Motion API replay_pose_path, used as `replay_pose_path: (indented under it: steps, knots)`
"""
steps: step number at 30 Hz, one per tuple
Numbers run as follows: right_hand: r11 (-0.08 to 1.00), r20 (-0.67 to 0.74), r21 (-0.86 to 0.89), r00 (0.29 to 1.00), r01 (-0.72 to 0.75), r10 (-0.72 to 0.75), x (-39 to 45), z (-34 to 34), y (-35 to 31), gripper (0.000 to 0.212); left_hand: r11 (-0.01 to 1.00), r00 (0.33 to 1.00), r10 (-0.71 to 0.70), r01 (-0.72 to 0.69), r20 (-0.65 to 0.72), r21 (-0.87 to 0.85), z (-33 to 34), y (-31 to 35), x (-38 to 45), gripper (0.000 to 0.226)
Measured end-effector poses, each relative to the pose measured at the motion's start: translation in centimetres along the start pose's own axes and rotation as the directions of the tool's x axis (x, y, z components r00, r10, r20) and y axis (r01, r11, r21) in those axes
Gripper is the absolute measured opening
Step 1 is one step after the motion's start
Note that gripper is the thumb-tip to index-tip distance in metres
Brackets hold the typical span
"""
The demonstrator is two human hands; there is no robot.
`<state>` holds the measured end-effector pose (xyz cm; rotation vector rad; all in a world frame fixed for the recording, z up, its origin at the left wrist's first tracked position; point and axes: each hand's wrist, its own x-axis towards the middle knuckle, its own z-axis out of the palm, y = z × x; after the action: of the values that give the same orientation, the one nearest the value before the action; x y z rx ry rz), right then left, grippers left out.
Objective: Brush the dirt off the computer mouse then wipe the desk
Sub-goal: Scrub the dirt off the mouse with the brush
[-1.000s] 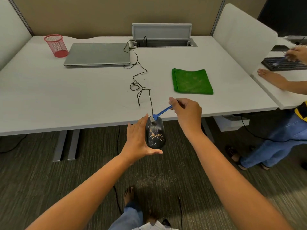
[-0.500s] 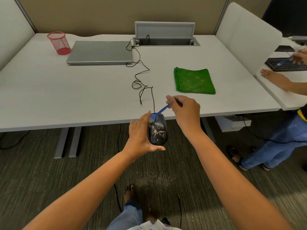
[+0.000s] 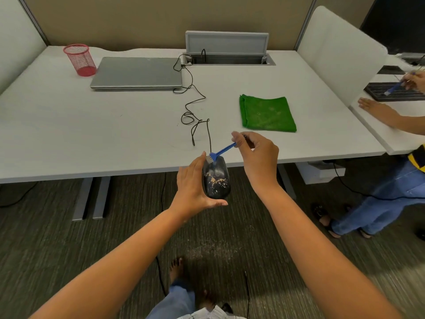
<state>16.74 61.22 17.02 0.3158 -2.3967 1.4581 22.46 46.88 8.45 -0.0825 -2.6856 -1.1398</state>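
My left hand (image 3: 192,185) grips a black computer mouse (image 3: 217,179) from its left side, held over the floor just in front of the desk edge. Tan crumbs of dirt lie across the mouse's middle. My right hand (image 3: 258,157) pinches the handle of a small blue brush (image 3: 222,151), whose bristles touch the far end of the mouse. The mouse cable (image 3: 195,104) runs up over the white desk (image 3: 69,125). A folded green cloth (image 3: 266,112) lies flat on the desk, to the right of the cable.
A closed grey laptop (image 3: 138,73) and a red mesh cup (image 3: 80,59) sit at the back left. A cable hatch (image 3: 227,47) stands open at the back. Another person (image 3: 379,111) brushes a keyboard (image 3: 395,90) at the right-hand desk. Dirt specks lie on the carpet (image 3: 207,249).
The brush head has stayed at the far end of the mouse with only small shifts. Both hands hold nearly the same pose while the view moved slightly.
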Motion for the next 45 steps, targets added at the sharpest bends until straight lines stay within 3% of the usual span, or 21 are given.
replay_pose_path:
  steps: [8, 15, 21, 28, 33, 37, 45]
  knots:
    - [0.999, 0.087, -0.039, 0.996, -0.014, 0.018, -0.8, 0.2, 0.4, 0.028, 1.000, 1.000, -0.009, 0.009, 0.003, -0.027, -0.1, 0.5, 0.3, 0.122]
    - [0.999, 0.005, -0.038, 1.000, 0.008, -0.008, -0.3, 0.4, 0.0, 0.027, 1.000, 1.000, 0.008, -0.008, -0.006, -0.003, -0.3, -0.2, 0.0, 0.124]
    - [0.998, 0.132, -0.061, 0.991, 0.001, 0.007, -1.2, 0.8, -0.1, 0.029, 1.000, 1.000, -0.025, 0.025, -0.002, 0.003, -0.5, -0.5, -0.2, 0.125]
    - [0.999, 0.092, -0.041, 0.996, -0.006, 0.010, -0.7, 1.0, -0.8, 0.028, 0.999, 1.000, 0.014, -0.015, 0.024, 0.030, -0.2, -0.7, -0.4, 0.127]
    - [0.991, 0.155, -0.116, 0.987, 0.069, -0.051, -1.4, 1.0, -0.8, 0.029, 1.000, 1.000, 0.016, -0.016, 0.025, 0.014, -0.1, -0.5, -0.4, 0.126]
    - [0.990, 0.218, -0.130, 0.976, 0.047, -0.018, -1.5, 0.6, -0.7, 0.027, 1.000, 0.999, 0.012, -0.012, 0.031, 0.002, 0.0, -0.7, -0.5, 0.125]
    - [0.993, 0.156, -0.114, 0.988, 0.017, 0.001, -0.8, 0.9, -1.3, 0.026, 1.000, 1.000, 0.015, -0.014, 0.019, -0.015, 0.4, -0.9, -0.5, 0.129]
